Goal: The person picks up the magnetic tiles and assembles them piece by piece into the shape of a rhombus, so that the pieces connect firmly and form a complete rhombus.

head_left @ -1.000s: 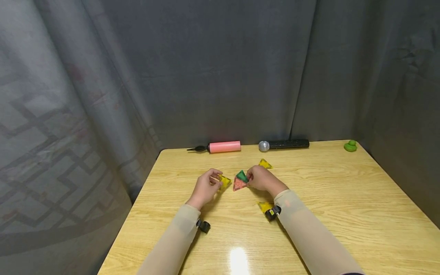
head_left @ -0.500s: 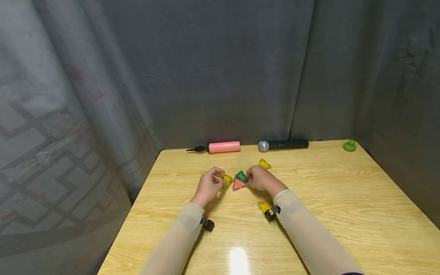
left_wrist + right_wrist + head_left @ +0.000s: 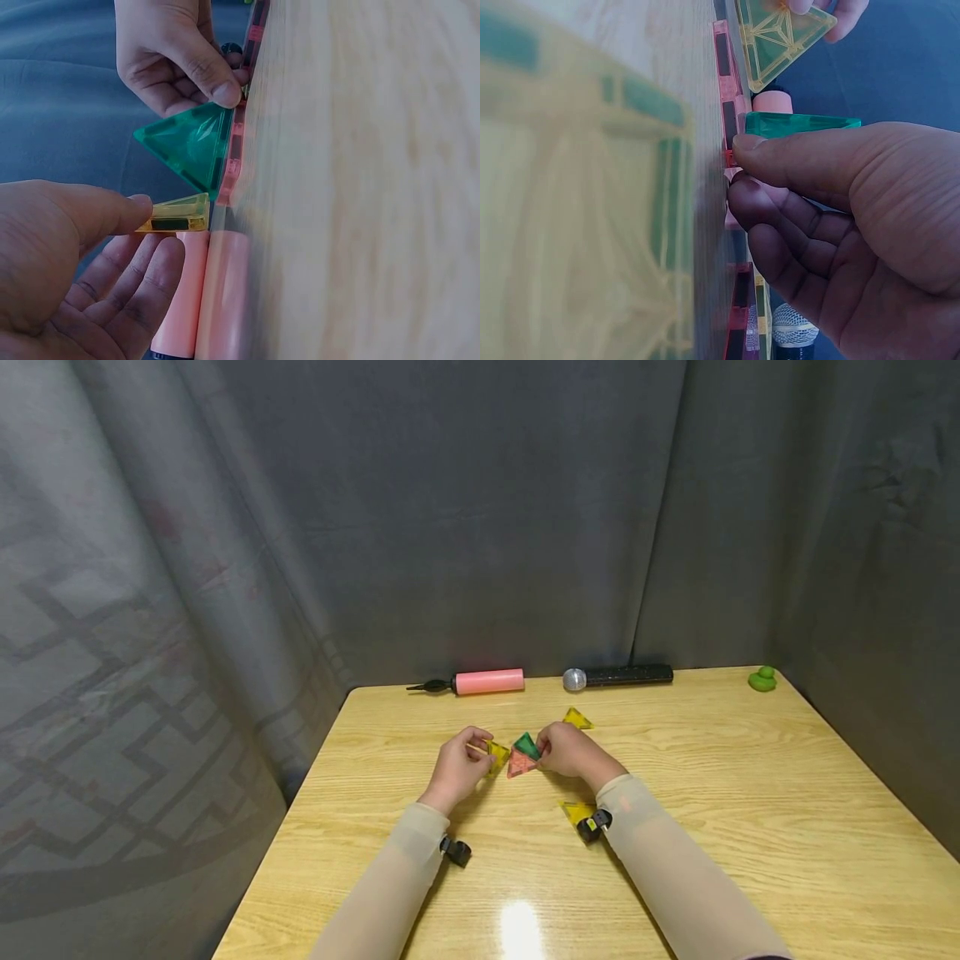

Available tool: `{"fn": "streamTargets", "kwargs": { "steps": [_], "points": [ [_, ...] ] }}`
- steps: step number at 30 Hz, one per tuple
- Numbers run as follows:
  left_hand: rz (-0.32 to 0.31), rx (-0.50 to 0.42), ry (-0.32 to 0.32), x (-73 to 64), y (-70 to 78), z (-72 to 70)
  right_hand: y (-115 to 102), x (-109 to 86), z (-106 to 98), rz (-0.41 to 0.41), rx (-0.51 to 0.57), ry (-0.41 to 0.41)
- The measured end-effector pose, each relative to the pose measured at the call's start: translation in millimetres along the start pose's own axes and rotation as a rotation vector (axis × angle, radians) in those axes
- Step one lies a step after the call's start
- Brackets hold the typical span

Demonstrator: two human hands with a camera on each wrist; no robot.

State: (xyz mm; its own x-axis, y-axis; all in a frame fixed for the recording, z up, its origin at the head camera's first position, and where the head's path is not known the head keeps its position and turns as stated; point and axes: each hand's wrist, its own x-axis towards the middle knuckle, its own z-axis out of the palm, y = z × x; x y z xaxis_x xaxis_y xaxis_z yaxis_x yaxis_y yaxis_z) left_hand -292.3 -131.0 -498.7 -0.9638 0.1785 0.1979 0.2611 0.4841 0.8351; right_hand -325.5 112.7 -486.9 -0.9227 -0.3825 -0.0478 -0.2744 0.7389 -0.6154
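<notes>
My left hand (image 3: 459, 770) pinches a yellow triangular magnetic tile (image 3: 497, 756) between thumb and fingers; the left wrist view shows the yellow tile (image 3: 180, 216) raised just beside a green one. That green triangular magnetic tile (image 3: 191, 146) stands up along the edge of a flat pink triangular magnetic tile (image 3: 521, 763). My right hand (image 3: 572, 749) is at the right corner of this pair. In the right wrist view its thumb and index finger pinch the pink tile (image 3: 730, 124) at the corner, close to the green tile (image 3: 802, 124).
One yellow tile (image 3: 578, 718) lies behind my right hand, another (image 3: 576, 811) beside my right wrist. Along the table's back edge are a pink hand pump (image 3: 489, 682), a microphone (image 3: 628, 675) and a small green object (image 3: 762, 679). Grey curtains (image 3: 480, 527) surround the table (image 3: 712, 827).
My left hand has shifted to the right with the yellow tile, bringing it up close to the green and pink pair. My right hand has stayed in place.
</notes>
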Motion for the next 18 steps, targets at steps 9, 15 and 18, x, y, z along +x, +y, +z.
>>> {"fn": "streamTargets", "kwargs": {
  "steps": [9, 15, 18],
  "points": [
    [-0.007, 0.003, 0.001, -0.4, 0.2, 1.0, 0.4, -0.2, 0.1, 0.003, 0.003, 0.000],
    [0.000, 0.001, -0.001, 0.2, 0.1, 1.3, 0.2, -0.4, 0.1, -0.006, 0.003, 0.003],
    [0.004, -0.002, 0.000, 0.5, -0.2, 2.0, 0.2, 0.2, 1.1, -0.018, -0.001, 0.003]
  ]
}}
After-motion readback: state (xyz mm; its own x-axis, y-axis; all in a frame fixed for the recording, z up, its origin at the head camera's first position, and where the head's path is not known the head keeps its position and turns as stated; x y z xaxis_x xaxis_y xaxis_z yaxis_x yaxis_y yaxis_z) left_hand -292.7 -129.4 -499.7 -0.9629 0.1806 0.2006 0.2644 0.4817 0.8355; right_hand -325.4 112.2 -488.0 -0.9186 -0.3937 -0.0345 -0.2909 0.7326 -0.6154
